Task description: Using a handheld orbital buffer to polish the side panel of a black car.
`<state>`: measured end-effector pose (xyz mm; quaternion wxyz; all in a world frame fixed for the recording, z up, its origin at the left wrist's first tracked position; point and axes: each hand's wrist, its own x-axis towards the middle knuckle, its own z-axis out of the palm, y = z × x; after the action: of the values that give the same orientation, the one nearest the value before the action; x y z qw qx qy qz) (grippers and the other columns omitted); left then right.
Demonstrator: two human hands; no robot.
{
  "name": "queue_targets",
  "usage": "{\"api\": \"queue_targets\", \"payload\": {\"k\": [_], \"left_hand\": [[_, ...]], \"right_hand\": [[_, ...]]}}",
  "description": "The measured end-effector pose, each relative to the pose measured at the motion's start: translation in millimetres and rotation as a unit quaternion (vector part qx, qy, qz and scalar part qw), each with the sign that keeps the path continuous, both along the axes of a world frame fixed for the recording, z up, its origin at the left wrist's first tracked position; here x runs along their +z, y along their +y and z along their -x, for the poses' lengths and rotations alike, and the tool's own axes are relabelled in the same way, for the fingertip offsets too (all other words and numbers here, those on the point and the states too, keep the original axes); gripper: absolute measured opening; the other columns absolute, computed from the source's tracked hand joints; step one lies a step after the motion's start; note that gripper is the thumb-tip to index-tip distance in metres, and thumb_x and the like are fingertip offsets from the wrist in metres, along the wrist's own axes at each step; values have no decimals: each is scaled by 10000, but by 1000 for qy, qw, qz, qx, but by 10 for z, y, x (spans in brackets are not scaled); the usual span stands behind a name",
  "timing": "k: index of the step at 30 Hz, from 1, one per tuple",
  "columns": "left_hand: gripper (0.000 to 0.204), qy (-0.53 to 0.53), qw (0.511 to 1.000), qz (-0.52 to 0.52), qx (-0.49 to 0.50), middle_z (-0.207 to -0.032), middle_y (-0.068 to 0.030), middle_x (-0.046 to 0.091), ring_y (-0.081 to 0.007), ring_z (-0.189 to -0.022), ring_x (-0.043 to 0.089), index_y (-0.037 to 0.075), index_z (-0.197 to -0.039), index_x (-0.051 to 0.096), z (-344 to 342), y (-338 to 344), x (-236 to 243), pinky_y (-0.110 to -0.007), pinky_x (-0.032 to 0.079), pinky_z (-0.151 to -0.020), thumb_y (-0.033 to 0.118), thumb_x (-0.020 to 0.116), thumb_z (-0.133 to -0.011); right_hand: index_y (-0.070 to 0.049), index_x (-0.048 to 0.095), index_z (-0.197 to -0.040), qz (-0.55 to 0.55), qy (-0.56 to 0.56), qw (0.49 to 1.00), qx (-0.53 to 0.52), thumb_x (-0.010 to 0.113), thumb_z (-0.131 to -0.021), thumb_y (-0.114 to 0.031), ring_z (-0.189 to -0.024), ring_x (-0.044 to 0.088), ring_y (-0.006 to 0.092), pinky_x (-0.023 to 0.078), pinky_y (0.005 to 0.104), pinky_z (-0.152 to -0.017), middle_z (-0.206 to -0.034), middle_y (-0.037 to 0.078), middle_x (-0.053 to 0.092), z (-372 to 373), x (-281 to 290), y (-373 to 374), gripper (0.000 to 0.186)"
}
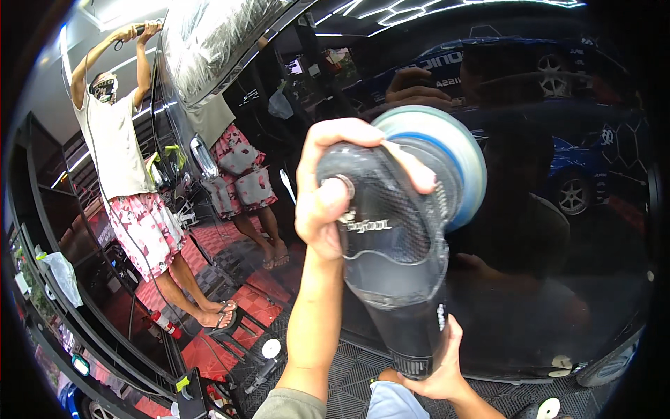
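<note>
Both my hands are closed on a black polisher [391, 279] with a patterned grip and a long round body. Over its head wraps my left hand [324, 199], the fingers curled around the top and side. Lower down, my right hand [447, 366] grips the far end of the body. The round pad [453, 129], pale with a blue ring, faces the glossy black car panel [516, 328] and seems to lie against it. The contact itself is hidden. My hand, a car and ceiling lights are mirrored in the panel.
At left, another person [122, 153] stands on a black stool [241, 321], arms raised to a corded tool. Clear plastic film [209, 42] covers the car's upper part. A tool with a white pad [271, 348] lies on the floor by a black cart [199, 398]. A fire extinguisher [166, 323] stands behind.
</note>
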<state>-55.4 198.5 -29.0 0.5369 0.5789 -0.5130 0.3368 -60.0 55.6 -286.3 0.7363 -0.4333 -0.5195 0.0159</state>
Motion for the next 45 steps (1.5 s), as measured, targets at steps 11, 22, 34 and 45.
{"api": "queue_targets", "payload": {"k": [11,22,34,45], "left_hand": [[462,-39,994,18,103,-805,-173,626,-330,-796,607,70,-1211,414,336,837,-74,-419,372,-913,463,426,-970],[479,-52,992,91,77,-761,-200,623,-311,-765,591,78,-1138,419,297,637,-474,-406,429,-820,492,507,-914],[561,-59,996,15,-66,-846,-350,597,-375,-763,620,-14,-1242,314,-669,-1277,-459,-460,534,-688,408,510,-929],[551,-16,991,-134,1,-895,-311,611,-366,-868,621,-65,-1283,342,-1127,-2687,-303,-420,469,-850,387,334,-968]], "right_hand": [[-77,62,-1471,68,27,995,72,751,-623,26,-1190,513,295,411,410,-1005,-1290,211,450,201,184,508,1098],[-85,92,-1481,117,30,989,84,783,-610,-6,-1183,529,332,403,412,-1021,-1278,229,483,81,-70,157,1114],[-61,86,-1469,40,37,998,40,827,-617,0,-1256,457,259,354,410,-1054,-1338,173,424,-549,-317,-1592,1131],[-32,70,-1482,-28,30,999,-28,871,-573,-22,-1332,365,270,279,415,-1099,-1417,189,361,-870,-427,-2737,1211]]}}
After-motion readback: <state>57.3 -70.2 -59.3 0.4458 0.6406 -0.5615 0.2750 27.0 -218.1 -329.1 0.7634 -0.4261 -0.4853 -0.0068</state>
